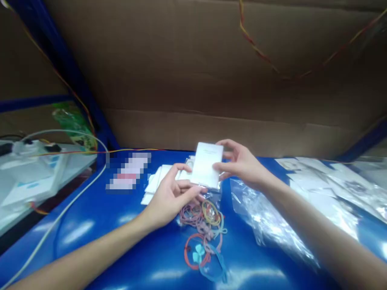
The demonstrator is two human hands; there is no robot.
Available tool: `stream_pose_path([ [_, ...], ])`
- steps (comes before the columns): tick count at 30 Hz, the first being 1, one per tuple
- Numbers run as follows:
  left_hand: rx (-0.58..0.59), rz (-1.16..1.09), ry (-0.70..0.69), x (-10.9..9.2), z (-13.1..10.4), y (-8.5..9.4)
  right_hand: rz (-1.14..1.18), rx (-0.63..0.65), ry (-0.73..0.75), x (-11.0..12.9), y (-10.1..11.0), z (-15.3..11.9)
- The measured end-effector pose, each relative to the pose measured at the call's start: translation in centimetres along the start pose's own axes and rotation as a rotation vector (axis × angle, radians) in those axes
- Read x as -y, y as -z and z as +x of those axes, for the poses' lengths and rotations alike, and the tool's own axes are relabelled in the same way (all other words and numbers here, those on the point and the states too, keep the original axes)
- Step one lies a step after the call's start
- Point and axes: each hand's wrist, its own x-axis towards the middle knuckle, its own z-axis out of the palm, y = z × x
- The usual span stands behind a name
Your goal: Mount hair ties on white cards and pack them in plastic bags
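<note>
Cardboard (187,80) stands behind a blue tabletop (133,257), where colourful hair ties (205,230) lie bunched nearer than a white card (208,163) held up between the hands. Right hand (234,163) pinches the card's right edge, thumb in front — left hand (169,197) curls at its lower left corner, though whether it grips I cannot tell. Beyond the left hand lies a white pile (157,179); clear bags (263,213) spread to the right.
</note>
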Motion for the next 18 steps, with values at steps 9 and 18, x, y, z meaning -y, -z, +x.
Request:
stream_pose_path([
  [9, -0.021, 0.017, 0.058, -0.28, 0.24, 0.19, -0.104, 0.101, 0.098, 0.13, -0.09, -0.39],
  [18, 0.003, 0.058, 0.103, 0.03, 0.17, 0.08, -0.224, 0.095, 0.106, 0.68, 0.35, -0.28],
])
